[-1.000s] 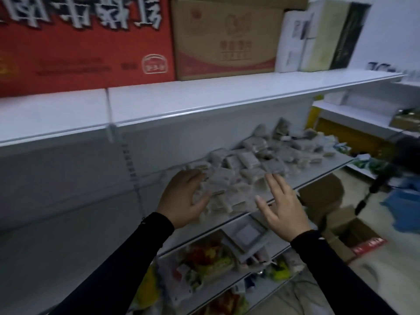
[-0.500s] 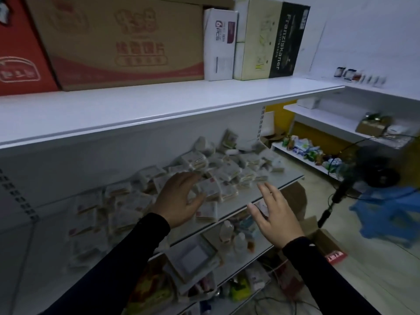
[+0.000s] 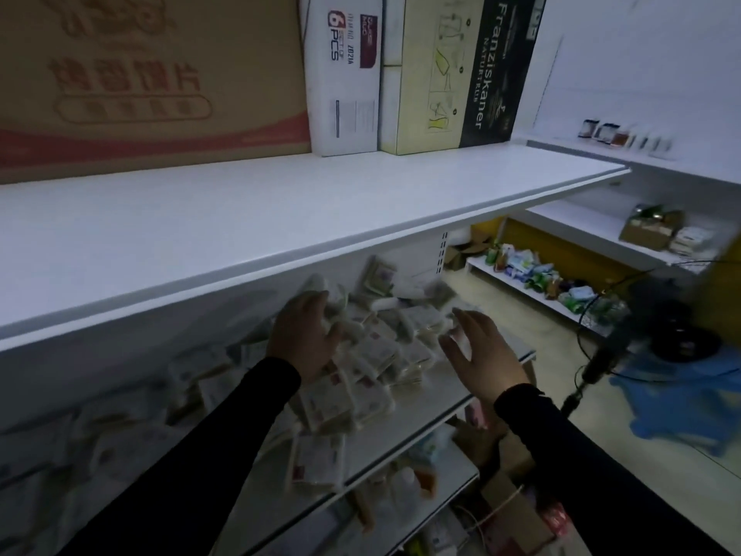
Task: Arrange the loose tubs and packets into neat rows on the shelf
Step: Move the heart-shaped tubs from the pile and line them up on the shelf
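The left hand [image 3: 304, 339] rests, fingers spread, on the jumbled packets [image 3: 385, 351] on the shelf [image 3: 405, 431]. The right hand [image 3: 483, 355] hovers open just right of the heap, holding nothing.

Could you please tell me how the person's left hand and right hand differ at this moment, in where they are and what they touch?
The left hand rests on the heap of packets, deep on the shelf; the right hand is at the heap's right edge, nearer the shelf's front. The left hand shows its back, fingers bent over packets; the right hand is turned edge-on, fingers spread and straight, holding nothing. Both wear black sleeves and reach forward.
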The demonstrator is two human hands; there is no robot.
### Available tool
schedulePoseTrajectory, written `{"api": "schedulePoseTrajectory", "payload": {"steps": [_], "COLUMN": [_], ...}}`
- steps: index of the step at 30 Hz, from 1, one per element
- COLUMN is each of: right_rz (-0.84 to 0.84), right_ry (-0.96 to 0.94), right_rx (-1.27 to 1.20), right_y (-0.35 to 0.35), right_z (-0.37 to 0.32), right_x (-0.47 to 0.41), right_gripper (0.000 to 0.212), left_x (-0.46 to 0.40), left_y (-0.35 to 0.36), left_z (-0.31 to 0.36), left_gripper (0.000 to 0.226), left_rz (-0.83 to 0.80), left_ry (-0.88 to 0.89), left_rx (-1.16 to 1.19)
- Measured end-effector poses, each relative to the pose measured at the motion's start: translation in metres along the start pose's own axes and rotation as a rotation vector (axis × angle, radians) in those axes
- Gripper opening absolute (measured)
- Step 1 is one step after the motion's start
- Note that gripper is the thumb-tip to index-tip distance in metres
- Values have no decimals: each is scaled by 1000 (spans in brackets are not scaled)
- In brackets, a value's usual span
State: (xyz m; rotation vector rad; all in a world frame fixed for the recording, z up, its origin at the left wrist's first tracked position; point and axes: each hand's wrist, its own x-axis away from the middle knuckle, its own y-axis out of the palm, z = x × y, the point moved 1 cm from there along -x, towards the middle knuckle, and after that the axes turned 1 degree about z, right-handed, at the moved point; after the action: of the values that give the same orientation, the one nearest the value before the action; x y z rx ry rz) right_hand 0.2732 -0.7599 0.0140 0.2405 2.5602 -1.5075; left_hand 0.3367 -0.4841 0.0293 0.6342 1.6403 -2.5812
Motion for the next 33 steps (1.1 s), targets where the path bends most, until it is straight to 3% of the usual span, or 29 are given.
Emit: {"api": "schedulePoseTrajectory", "payload": {"steps": [3,8,10,13,15,21,28,33], "right_rz": [0,-10,-58,-175,-271,-407,-353,-83], "right_ry": [40,102,126,130,111,11,-11,-114], "right_rx": [-1,-10,-17,5,23,-86,-108,-218], "right_y": [-5,-6,-7,-2,4,12,10,-3], "right_z": [15,53,65,81,90,90,89,80], "right_x": [-42,-123,-148,-176,-192,-206,-201,-189], "right_gripper": [57,57,60,69,72,50,41,37], "left_x": [-26,-55,-63,-72,-73,-71,-59,-49], "left_y": [12,32,42,47,50,54,42,34], "left_z": [-4,4,8,16,22,20,32,33], "left_gripper": [63,49,41,52,50,59,74,66], "left_rz": [-66,-94,-85,1,-69,-61,12,125], "left_ry": [-62,-187,-234,-340,-428,-417,-356,-372], "left_rx": [-45,-86,-116,-61,-69,-130,-44,116]}}
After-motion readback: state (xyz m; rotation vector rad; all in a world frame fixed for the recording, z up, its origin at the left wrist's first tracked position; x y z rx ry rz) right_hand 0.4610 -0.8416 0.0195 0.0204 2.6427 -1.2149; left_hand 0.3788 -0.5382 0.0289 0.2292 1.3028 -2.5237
